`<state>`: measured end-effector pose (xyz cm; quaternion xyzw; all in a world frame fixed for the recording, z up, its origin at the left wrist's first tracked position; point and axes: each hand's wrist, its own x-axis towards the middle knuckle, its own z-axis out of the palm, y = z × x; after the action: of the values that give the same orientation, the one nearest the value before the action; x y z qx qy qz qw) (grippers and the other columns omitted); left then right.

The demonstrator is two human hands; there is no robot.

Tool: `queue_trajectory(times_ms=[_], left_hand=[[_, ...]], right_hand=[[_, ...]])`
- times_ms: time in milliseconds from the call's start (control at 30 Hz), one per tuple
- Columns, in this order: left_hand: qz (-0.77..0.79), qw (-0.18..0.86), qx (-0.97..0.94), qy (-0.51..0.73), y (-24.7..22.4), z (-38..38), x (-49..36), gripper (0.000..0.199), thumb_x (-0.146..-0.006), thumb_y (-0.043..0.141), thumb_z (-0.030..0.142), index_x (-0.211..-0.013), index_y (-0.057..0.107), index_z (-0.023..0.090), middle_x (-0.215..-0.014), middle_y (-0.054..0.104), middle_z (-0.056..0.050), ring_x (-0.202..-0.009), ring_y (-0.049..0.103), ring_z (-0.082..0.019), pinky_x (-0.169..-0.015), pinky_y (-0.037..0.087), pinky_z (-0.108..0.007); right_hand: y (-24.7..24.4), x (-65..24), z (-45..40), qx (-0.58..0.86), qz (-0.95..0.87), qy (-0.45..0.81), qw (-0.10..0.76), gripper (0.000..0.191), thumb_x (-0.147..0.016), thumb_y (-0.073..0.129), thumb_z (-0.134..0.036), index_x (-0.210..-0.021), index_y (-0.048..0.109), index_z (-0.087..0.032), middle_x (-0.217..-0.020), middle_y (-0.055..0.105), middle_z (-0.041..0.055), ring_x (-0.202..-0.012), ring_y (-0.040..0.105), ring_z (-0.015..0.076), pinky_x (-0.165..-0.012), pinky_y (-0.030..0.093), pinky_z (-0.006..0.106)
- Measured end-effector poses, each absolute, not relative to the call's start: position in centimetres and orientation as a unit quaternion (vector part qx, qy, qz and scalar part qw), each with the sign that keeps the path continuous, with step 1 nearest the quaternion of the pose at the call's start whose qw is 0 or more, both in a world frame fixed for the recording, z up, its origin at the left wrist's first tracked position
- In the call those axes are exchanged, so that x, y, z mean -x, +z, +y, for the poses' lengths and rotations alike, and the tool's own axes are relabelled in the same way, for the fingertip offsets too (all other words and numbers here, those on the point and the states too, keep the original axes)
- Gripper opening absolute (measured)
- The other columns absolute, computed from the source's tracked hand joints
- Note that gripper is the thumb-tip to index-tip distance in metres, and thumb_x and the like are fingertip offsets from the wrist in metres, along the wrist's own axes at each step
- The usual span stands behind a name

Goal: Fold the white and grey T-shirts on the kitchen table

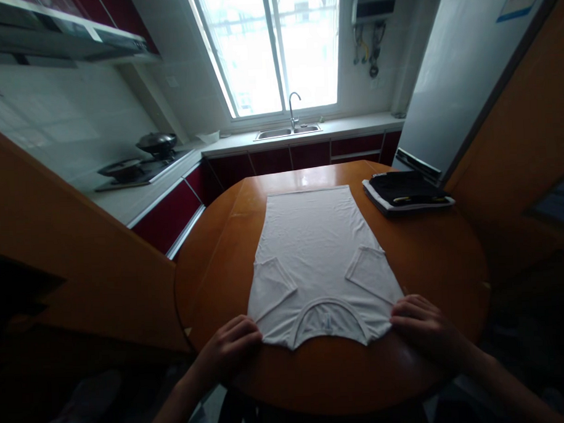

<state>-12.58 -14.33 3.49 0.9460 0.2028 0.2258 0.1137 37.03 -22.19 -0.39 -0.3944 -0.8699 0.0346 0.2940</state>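
A white T-shirt (317, 235) lies spread flat on the wooden table, its neckline toward me and its hem toward the window. Both short sleeves are folded inward over the body. At the shirt's left shoulder corner, my left hand (235, 342) pinches the fabric, fingers closed. My right hand (422, 324) grips the opposite shoulder corner in the same way. Inside the round collar, the inner back of the shirt shows. A few light wrinkles run across the cloth.
The round wooden table (219, 263) bears a stack of folded dark and white clothes (406, 192) at its far right. Beyond are a counter with a sink (288, 132), a stove with pans (157, 143) at left and a refrigerator (466, 63) at right.
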Motion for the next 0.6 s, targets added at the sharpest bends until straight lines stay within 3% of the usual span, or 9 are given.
queue_trajectory(times_ms=[600], left_hand=[[0.23,0.166,-0.938,0.197,3.7,-17.0,13.5,0.015,-0.098,0.049,0.009,-0.094,0.06,0.019,-0.082,0.057,-0.002,-0.073,0.054,-0.012,-0.067,0.045,-0.019]], right_hand=[[1.1,-36.8,-24.7,0.399,-0.867,0.116,0.276,0.021,-0.102,0.047,-0.02,-0.093,0.066,-0.021,-0.087,0.067,0.0053,-0.08,0.061,0.0152,-0.074,0.047,0.028]])
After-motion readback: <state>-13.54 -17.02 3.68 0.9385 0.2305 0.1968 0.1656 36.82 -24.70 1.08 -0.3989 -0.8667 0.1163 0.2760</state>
